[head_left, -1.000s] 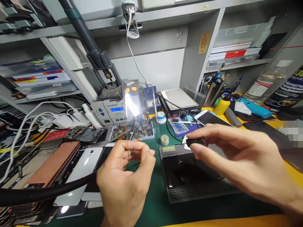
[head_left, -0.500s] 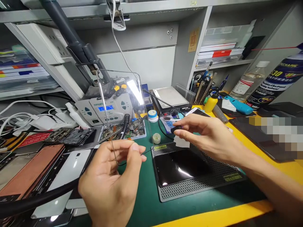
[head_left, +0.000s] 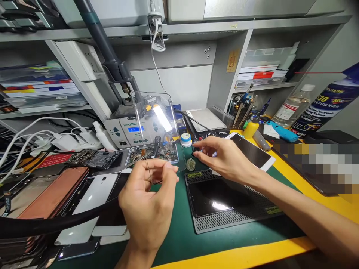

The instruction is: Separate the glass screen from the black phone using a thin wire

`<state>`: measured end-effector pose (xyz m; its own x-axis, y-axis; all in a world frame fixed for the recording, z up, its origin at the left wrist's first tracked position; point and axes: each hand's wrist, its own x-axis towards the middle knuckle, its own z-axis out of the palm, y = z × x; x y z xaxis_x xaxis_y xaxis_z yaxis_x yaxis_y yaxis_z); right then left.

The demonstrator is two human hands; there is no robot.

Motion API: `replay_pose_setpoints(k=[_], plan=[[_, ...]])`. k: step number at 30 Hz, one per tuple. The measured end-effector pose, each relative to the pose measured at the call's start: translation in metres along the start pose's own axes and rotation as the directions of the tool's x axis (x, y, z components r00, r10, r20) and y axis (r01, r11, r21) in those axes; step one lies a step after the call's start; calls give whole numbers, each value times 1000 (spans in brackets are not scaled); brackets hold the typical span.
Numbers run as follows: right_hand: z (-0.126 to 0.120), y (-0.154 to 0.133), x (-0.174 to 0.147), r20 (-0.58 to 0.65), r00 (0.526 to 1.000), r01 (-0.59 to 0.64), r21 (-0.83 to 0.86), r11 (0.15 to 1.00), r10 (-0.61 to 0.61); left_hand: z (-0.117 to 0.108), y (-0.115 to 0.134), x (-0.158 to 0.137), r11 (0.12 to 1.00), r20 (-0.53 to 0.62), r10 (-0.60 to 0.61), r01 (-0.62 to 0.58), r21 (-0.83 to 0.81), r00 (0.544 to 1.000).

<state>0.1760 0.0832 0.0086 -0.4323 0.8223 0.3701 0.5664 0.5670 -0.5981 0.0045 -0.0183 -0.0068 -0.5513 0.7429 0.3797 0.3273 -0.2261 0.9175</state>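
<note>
My left hand [head_left: 151, 198] pinches the lower edge of a clear, thin-framed glass panel [head_left: 147, 130], which stands upright before me with a bright reflection on it. The thumb and fingers of my right hand [head_left: 221, 155] close on a small black cap-like piece [head_left: 195, 152]. That piece is just above a small clear jar [head_left: 191, 164]; a thin dark line seems to run from it down into the jar. Below my right hand, a black phone screen [head_left: 221, 198] lies face up on a grey perforated mat [head_left: 207, 225].
A white-framed phone [head_left: 252, 149] lies behind my right forearm. Behind the panel stand a soldering station [head_left: 131, 130] and a tray of small parts [head_left: 171, 157]. Several phones and covers [head_left: 97, 200] are piled at left. Bottles and a spray can [head_left: 325, 101] stand at right.
My right hand has moved left with the black piece, from over the mat's back edge to the jar. The view has shifted; my left hand still holds the glass panel.
</note>
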Motion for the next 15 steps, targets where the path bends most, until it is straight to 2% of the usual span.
replay_pose_setpoints(k=[9, 15], plan=[[7, -1, -1, 66, 997, 33, -47, 998, -30, 1, 1, 0, 999, 2, 25, -25, 19, 1000], [8, 0, 0, 61, 997, 54, -33, 998, -52, -1, 1, -1, 999, 0, 35, -35, 26, 999]])
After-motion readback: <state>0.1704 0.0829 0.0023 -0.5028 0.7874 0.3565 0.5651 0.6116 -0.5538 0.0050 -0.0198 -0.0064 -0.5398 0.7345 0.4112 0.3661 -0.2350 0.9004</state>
